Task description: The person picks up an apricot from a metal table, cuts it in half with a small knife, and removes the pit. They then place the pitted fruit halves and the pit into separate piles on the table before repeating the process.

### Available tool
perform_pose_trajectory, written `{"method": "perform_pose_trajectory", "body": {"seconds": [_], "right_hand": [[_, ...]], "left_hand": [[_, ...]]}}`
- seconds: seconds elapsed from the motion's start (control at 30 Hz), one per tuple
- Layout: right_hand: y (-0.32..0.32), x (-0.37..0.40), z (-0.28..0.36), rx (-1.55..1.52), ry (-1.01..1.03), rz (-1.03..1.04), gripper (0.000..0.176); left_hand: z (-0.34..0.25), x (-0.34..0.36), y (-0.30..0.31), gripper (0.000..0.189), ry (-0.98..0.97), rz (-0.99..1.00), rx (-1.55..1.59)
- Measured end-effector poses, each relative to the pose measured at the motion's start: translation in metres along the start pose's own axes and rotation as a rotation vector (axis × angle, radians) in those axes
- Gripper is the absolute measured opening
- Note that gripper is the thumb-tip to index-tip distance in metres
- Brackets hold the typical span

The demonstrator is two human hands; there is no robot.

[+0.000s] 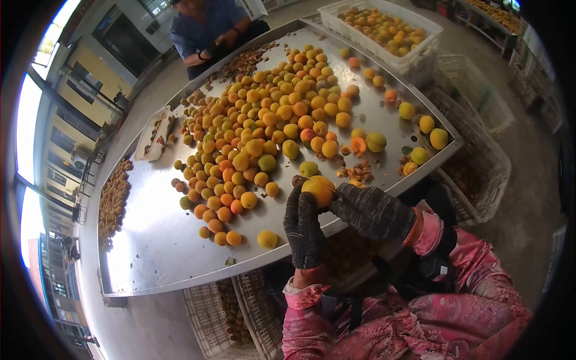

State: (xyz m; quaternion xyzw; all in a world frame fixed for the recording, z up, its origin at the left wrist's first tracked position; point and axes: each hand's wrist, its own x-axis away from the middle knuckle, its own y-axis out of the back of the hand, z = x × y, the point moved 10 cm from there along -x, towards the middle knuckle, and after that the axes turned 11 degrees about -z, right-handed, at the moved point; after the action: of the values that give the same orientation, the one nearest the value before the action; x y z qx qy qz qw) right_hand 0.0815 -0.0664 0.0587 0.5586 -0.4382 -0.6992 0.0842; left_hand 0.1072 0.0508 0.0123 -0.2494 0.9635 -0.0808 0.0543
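An orange-yellow apricot point(320, 191) is held between my two hands at the table's near edge. My left hand point(304, 225), in a dark grey knit glove, is closed around its left side. From the right, my right hand point(375, 210), gloved alike, presses its fingertips against the same fruit; whether they hold a small tool is hidden. Just beyond my hands lie a small heap of brown pits and fruit scraps point(362, 171), an opened apricot point(358, 145) and a green-yellow apricot point(309, 168).
A large pile of apricots point(258, 120) covers the middle of the metal table point(156, 240). Pits point(114, 198) line its left edge, near a white tray point(155, 135). A white crate of apricots point(384, 33) stands behind; another crate point(474, 180) is at right. A person point(207, 33) works opposite.
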Motion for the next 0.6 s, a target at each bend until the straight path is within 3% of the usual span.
{"method": "perform_pose_trajectory", "body": {"seconds": [0.03,0.1,0.2,0.27,0.33,0.4,0.53,0.6], "right_hand": [[-0.007,0.001,0.006,-0.002,0.0,-0.001,0.039],[-0.049,0.018,-0.015,-0.398,-0.497,0.211,0.037],[-0.024,0.02,-0.012,-0.275,-0.495,0.15,0.032],[-0.023,0.012,-0.017,-0.346,-0.431,0.119,0.03],[-0.018,0.004,-0.014,-0.412,-0.355,0.088,0.028],[-0.024,0.01,-0.026,-0.374,-0.553,0.19,0.027],[-0.028,0.015,-0.028,-0.335,-0.553,0.229,0.031],[-0.009,0.009,0.001,0.14,-0.063,0.018,0.034]], "left_hand": [[0.007,0.002,0.001,0.049,0.058,-0.056,0.005],[0.016,0.002,0.0,0.046,0.11,-0.114,0.022],[0.02,-0.002,0.005,0.043,0.042,-0.155,0.077],[0.039,-0.002,-0.001,0.042,0.254,0.01,0.157],[0.021,0.0,-0.011,0.042,0.227,0.081,0.123],[0.015,0.002,-0.02,0.043,0.2,0.155,0.09],[0.028,-0.002,-0.01,0.044,0.112,0.088,0.045],[0.028,0.0,-0.013,0.044,0.103,0.053,0.036]]}}
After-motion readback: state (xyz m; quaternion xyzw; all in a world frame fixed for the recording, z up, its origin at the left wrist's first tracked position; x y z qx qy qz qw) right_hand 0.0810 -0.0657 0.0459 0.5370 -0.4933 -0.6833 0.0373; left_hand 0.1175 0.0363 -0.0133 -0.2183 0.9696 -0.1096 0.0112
